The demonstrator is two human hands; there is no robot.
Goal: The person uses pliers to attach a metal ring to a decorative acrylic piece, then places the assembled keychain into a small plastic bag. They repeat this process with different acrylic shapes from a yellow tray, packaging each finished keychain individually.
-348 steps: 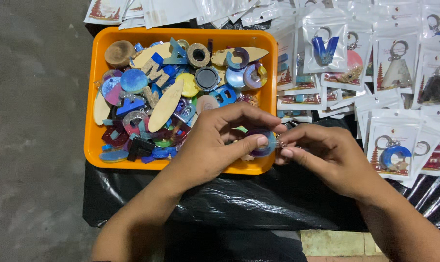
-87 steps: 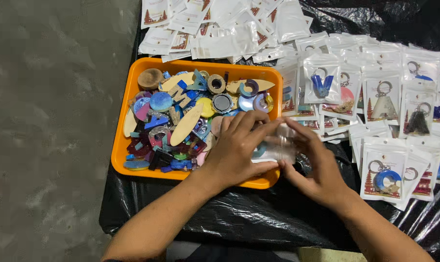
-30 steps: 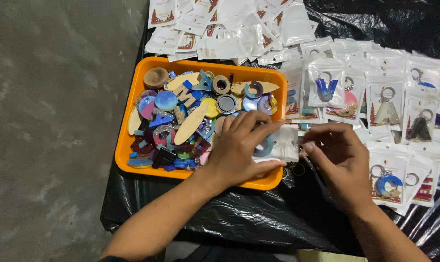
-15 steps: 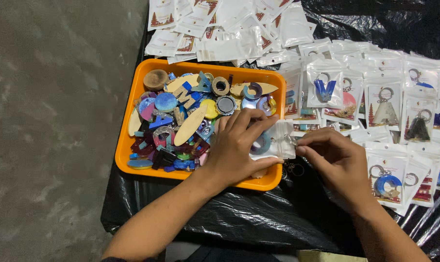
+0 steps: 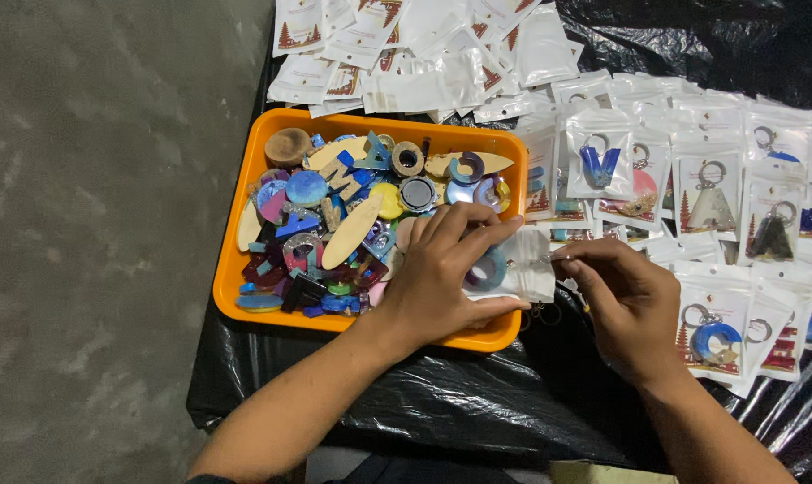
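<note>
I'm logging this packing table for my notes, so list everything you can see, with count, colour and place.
Tray: one, orange, left on the black sheet.
Loose charms: many, blue, wood, purple and yellow, heaped in the tray.
Small bag: one, clear, held over the tray's right end, a blue ring charm inside.
Packed keychain bags: many, clear with white cards, spread at right.
Empty bags: many, clear and white, piled above the tray.
Plastic sheet: one, black, covering the table.
Floor: grey, at left.
Left hand: holds the small bag.
Right hand: fingers at the bag's right edge.
</note>
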